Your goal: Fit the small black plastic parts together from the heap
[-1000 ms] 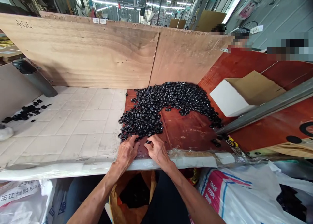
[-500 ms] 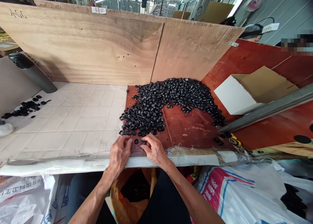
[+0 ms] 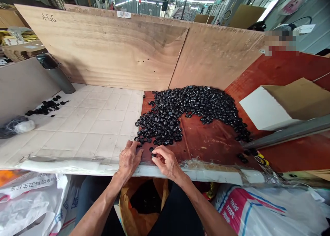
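A wide heap of small black rings [image 3: 185, 107] lies on a red-brown laminated board [image 3: 208, 143]. My right hand [image 3: 167, 162] is at the heap's near edge, with thumb and forefinger pinching one black ring [image 3: 154, 155]. Just beyond those fingers, a single loose ring [image 3: 151, 149] sits on the board. My left hand [image 3: 128, 160] rests near the board's front edge, its fingertips touching the rings at the heap's lower left end. No ring shows in it.
Plywood sheets [image 3: 103, 50] stand behind the heap. To the left, a tiled surface [image 3: 90, 133] holds a small group of black rings [image 3: 47, 106] and a dark flask [image 3: 55, 72]. A white box [image 3: 268, 109] and metal bar [image 3: 288, 134] lie right. Below are sacks [image 3: 268, 212] and an orange bag [image 3: 143, 201].
My right hand has closed on a ring at the heap's near edge. The whole scene has shifted right and tilted in view, showing the head has turned.
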The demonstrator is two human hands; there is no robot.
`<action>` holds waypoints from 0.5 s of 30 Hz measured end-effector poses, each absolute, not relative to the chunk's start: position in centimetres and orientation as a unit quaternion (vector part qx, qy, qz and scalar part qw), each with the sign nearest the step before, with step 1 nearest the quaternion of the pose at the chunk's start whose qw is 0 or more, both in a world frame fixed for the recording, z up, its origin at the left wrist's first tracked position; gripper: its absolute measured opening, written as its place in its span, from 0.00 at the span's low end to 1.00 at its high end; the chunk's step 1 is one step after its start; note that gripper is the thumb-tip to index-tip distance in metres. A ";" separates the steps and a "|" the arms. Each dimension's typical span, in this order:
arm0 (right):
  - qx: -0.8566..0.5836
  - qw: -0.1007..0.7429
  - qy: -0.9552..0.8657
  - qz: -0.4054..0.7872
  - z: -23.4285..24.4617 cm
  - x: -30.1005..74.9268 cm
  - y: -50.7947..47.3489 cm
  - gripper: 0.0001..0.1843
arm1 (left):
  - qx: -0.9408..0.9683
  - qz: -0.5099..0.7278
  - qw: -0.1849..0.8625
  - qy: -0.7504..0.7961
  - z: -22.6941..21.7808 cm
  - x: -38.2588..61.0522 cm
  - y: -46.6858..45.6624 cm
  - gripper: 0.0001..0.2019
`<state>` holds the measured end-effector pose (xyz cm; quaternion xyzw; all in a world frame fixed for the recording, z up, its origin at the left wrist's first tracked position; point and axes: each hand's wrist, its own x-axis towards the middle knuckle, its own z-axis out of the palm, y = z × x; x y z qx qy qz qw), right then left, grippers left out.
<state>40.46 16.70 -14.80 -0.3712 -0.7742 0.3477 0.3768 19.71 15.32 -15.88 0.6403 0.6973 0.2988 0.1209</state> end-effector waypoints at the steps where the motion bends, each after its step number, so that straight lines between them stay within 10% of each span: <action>1: -0.362 0.366 -0.777 0.363 -14.8 39.9 16.7 0.08 | 0.636 0.305 0.119 0.699 -15.9 19.7 15.2 0.11; 15: -0.448 0.445 -0.625 0.459 -16.5 38.2 17.9 0.13 | 0.676 0.351 0.154 0.630 -16.1 19.8 15.2 0.10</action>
